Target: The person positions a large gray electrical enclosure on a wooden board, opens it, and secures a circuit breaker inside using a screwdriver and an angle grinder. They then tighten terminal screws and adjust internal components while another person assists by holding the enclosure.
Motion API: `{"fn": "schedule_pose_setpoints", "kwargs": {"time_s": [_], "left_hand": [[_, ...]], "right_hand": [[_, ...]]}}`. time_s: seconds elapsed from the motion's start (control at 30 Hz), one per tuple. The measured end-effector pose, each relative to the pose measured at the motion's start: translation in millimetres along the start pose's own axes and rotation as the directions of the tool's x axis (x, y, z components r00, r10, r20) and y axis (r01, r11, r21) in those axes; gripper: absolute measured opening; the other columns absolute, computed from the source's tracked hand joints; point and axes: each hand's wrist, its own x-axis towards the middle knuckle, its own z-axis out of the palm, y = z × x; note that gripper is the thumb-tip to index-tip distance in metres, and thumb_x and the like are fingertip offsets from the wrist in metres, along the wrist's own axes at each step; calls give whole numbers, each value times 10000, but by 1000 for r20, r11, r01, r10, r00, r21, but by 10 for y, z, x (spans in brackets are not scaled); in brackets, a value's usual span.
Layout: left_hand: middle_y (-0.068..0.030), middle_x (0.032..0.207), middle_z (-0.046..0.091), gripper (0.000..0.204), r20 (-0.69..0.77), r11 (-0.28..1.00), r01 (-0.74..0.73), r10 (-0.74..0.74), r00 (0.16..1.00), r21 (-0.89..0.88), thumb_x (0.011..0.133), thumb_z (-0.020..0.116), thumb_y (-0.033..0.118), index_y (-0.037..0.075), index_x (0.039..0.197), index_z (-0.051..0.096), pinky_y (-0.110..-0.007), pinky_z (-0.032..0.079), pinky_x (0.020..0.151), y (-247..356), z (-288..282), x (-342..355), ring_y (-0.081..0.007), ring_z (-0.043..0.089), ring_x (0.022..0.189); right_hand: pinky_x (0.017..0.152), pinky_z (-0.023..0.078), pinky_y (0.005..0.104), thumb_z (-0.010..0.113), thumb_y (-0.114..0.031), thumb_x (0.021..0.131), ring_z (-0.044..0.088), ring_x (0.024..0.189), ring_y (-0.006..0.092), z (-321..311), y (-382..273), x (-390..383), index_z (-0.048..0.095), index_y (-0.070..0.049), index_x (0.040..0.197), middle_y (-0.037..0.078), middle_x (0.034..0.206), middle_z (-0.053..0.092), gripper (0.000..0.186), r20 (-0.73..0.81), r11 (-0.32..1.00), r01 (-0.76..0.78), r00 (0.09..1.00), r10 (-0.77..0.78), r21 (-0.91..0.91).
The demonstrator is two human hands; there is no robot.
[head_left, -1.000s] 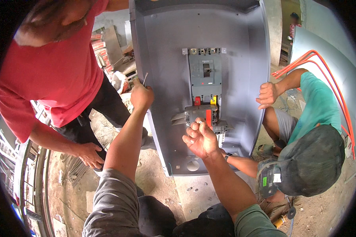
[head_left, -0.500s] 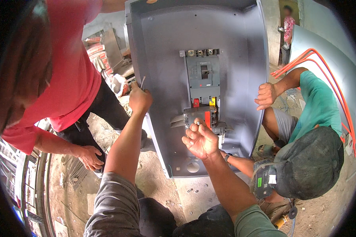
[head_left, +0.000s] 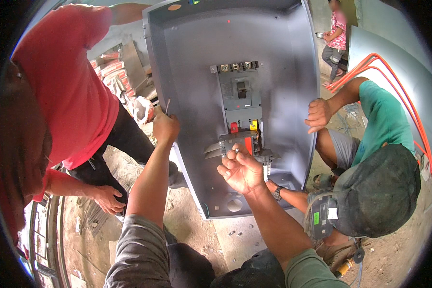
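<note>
A grey metal electrical enclosure (head_left: 192,72) stands in front of me. At its left edge, my left hand (head_left: 165,127) is closed round a thin metal rod (head_left: 168,105) that points upward; its lower end is hidden in my fist. Before the lower middle of the box, my right hand (head_left: 245,173) pinches a small silvery piece of hardware (head_left: 236,150) between thumb and fingers, its exact kind too small to make out. Behind that hand, a dark device with an orange-red strip (head_left: 248,144) sits below the large circuit breaker (head_left: 242,93). Red (head_left: 234,127) and yellow (head_left: 253,125) pieces lie between them.
A co-worker in red (head_left: 77,96) stands at the left, one arm reaching to the box's top. Another in a cap (head_left: 377,192) crouches at the right, one hand (head_left: 318,115) by the box's edge, the other inside it. Orange cables (head_left: 393,72) arch behind. A person (head_left: 336,38) stands farther back.
My view has shifted slightly, so the enclosure appears farther left and the far person shows more fully. Both my hands keep nearly the same pose and hold the same things.
</note>
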Motion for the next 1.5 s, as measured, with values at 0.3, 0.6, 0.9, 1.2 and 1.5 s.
{"fn": "schedule_pose_setpoints", "kwargs": {"time_s": [0.3,0.6,0.9,1.2,1.5], "left_hand": [[-297,1138,679,471,-11,1000,-8,8,1000,3,883,594,170,46,1309,437,-555,500,918,-42,27,23,-485,661,1059],[-226,1277,615,532,-38,1000,3,-2,999,22,872,653,202,46,1350,479,-521,479,984,-80,46,-82,-421,595,1194],[-150,1069,677,330,-140,964,-234,216,966,-129,923,681,155,35,1223,614,-391,520,888,52,-73,-1026,-282,664,1003],[-43,882,703,268,732,701,571,-102,673,-427,949,723,185,-40,1084,673,-240,447,582,-137,-86,-2060,-84,611,682],[20,917,687,214,906,490,821,-130,402,-294,971,712,272,81,1059,666,-252,402,621,-674,99,-2064,-89,631,758]], "right_hand": [[716,485,337,631,-75,952,658,880,170,-12,-7,3,712,-102,1124,69,1032,741,193,-16,1000,0,1000,0,14],[688,498,332,639,-56,935,681,809,180,-222,-72,-114,723,-71,1060,96,978,734,152,-230,983,-70,973,30,-169],[702,531,280,746,-112,893,688,795,143,-833,117,-714,677,-39,1136,63,995,726,263,-779,754,-492,626,-39,-434],[743,552,346,671,-98,936,710,820,186,-886,722,-667,696,-37,1076,122,919,739,155,-439,178,-402,816,-376,-898],[783,567,308,736,-99,917,711,866,149,-901,779,-698,700,3,1050,87,947,739,172,-504,235,-452,820,-271,-861]]}}
